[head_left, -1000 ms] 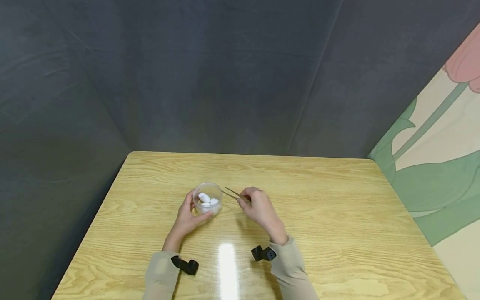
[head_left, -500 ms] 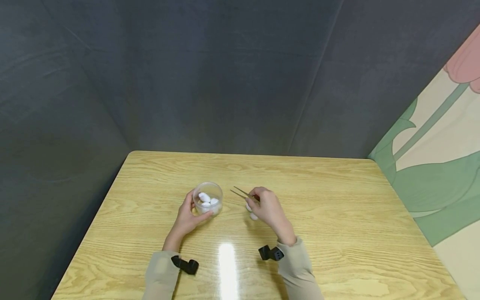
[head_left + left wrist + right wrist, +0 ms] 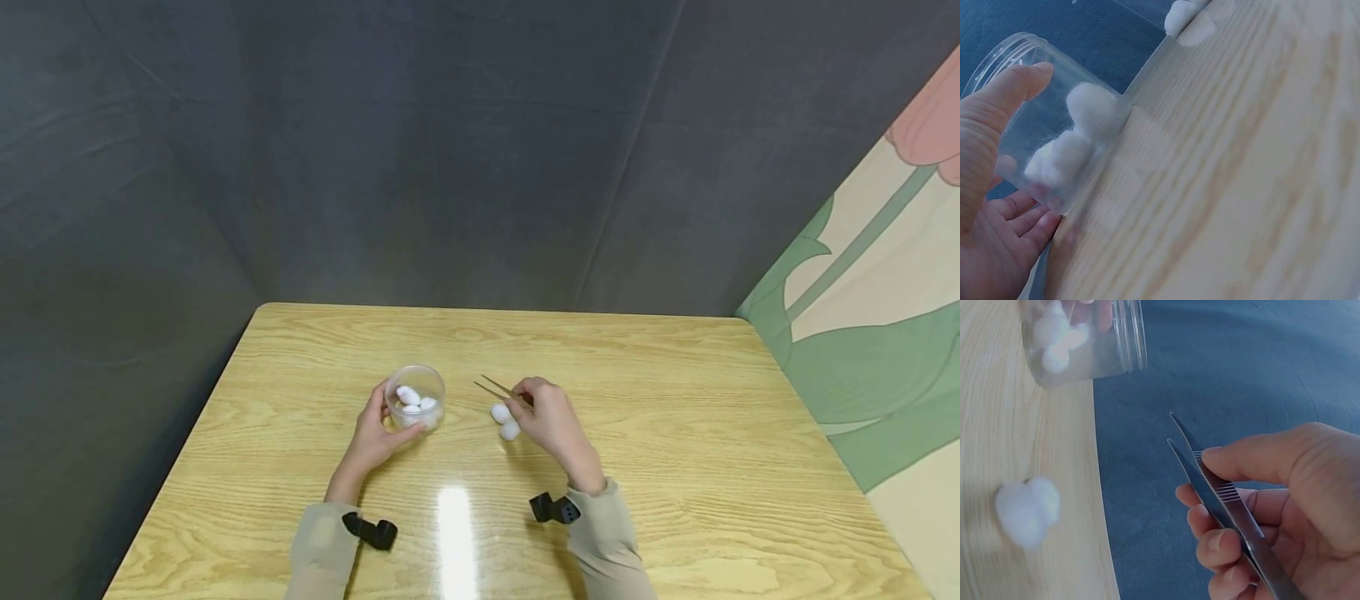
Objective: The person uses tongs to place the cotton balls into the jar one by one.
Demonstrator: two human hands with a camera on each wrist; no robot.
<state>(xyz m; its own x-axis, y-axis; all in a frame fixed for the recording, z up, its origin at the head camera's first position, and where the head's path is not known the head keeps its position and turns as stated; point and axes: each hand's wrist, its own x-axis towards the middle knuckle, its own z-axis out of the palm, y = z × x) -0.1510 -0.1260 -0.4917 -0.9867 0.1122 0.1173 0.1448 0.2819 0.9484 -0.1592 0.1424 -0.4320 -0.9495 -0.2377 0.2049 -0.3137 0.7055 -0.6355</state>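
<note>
A clear plastic jar [image 3: 415,392] without a lid stands on the table, several white cotton balls [image 3: 1063,156] inside it. My left hand [image 3: 377,435] grips the jar from its left side, thumb along the near wall and fingers round the far side. My right hand [image 3: 551,421] holds metal tweezers [image 3: 1225,509] between thumb and fingers, to the right of the jar. The tweezers' tips are apart with nothing between them and point toward the jar. Two loose cotton balls [image 3: 510,430] lie side by side on the table, just left of and below the right hand.
The wooden table [image 3: 675,433] reaches back to a dark cloth wall [image 3: 450,167]. A curtain with a flower print [image 3: 900,333] hangs at the right. Each sleeve carries a small black camera [image 3: 555,508] on a strap.
My right hand has moved right, away from the jar, with the tweezers. The two cotton balls on the table have come into sight from behind it. The left hand and jar stay put.
</note>
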